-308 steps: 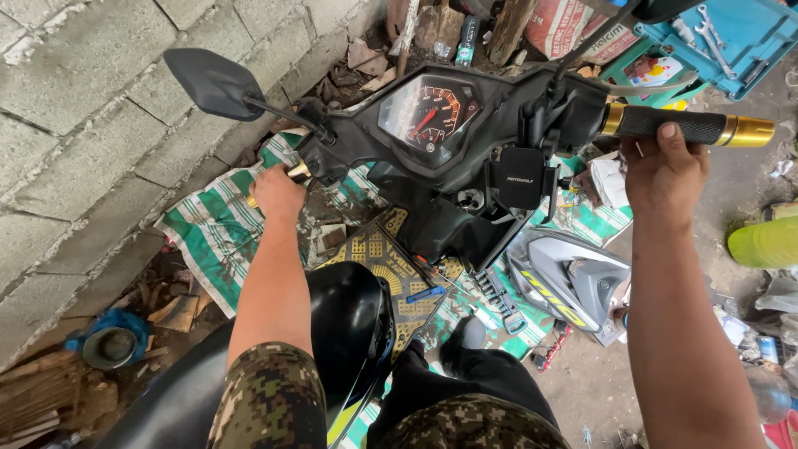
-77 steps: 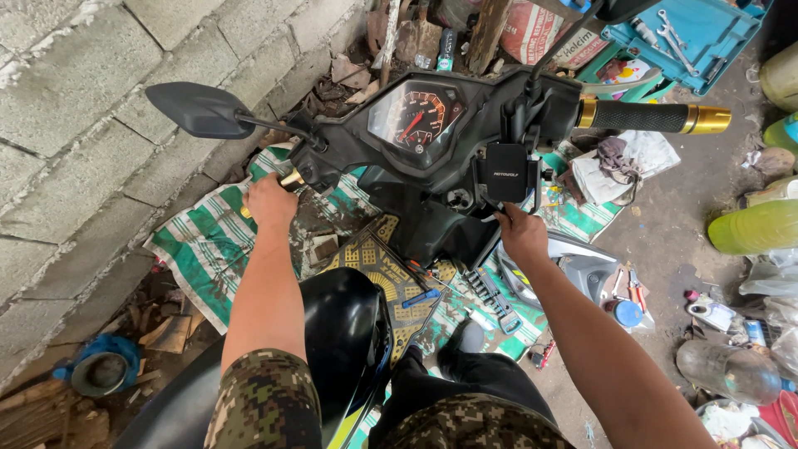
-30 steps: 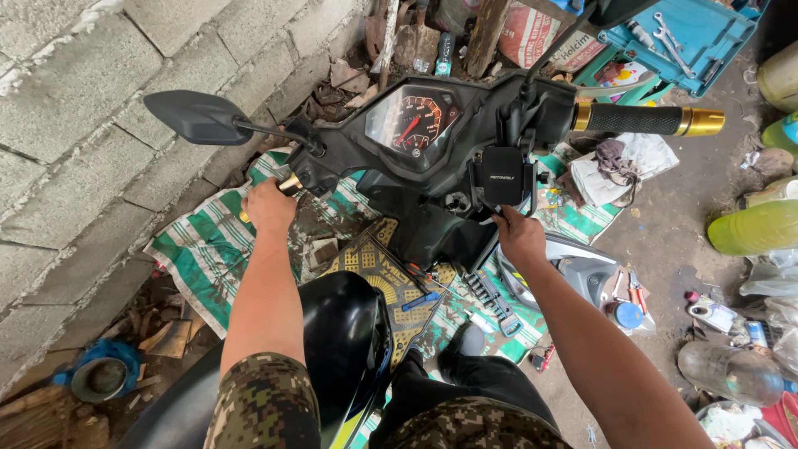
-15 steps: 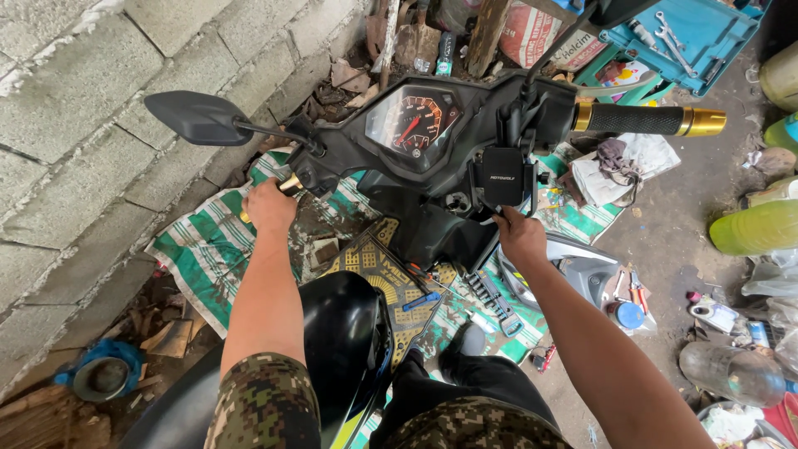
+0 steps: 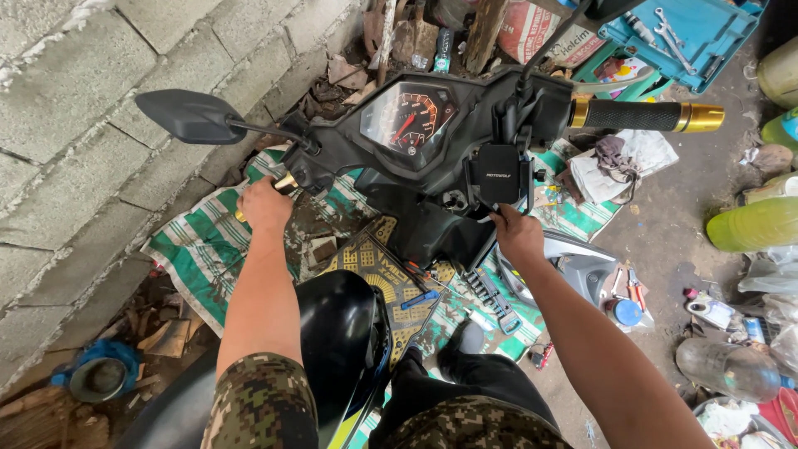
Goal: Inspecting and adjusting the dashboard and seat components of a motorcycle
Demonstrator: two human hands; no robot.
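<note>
The scooter's handlebar [image 5: 449, 141] is being steadied from the seat, at the twelve o'clock side of the view, with its speedometer [image 5: 407, 125] facing up. The left grip [image 5: 278, 185] is being clasped by the left hand [image 5: 266, 204], the fingers being wrapped fully round it, so that only a gold end is showing. The right hand [image 5: 517, 234] is being held low at the middle of the scooter, just under the phone holder [image 5: 497, 175], with its fingers curled against the black panel [image 5: 432, 229] there; whether anything small is being pinched cannot be told, the fingertips being hidden. The right grip [image 5: 636, 115], at two o'clock, is being left free.

The step in hand is judged to be work on that front panel under the bars, the bars being kept from swinging meanwhile. A steady left-hand hold and a careful pull or push by the right fingers is likely being called for next.

Outward, a loose grey body panel [image 5: 573, 262] is lying at four o'clock beside a socket rail [image 5: 490, 295]. A green-and-white striped mat [image 5: 199, 249] is being used as the working surface over bare ground. A block wall [image 5: 75, 108] is running along nine to eleven o'clock, and an open blue tool case [image 5: 690, 33] is lying at one o'clock amid clutter.
</note>
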